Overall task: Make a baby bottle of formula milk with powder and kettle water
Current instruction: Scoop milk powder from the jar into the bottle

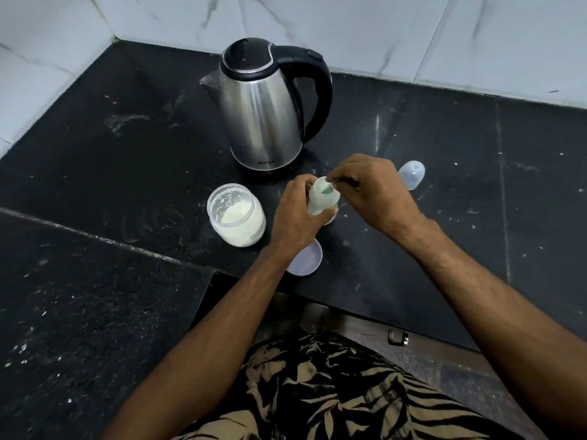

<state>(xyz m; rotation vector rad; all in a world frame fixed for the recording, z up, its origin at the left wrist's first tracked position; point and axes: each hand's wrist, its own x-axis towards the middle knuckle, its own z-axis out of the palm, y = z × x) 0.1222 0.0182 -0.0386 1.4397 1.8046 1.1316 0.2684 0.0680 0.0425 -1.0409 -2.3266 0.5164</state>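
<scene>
Upright, the milky bottle (322,201) sits gripped by left fingers (298,198); right fingers (346,177) pinch a scoop (327,187).

Small white plastic baby bottle (321,200), upright on black tabletop (444,217), mouth open, teal scoop (327,188) dipping into the neck. Clear glass jar of white formula powder (236,215) just left of it, lid off, approx. half full. Lilac round lid (305,258) lies flat nearby, front. Steel electric kettle w/ black handle & lid (265,106) stands behind, shut. Translucent bottle cap (412,174) to the right.
</scene>
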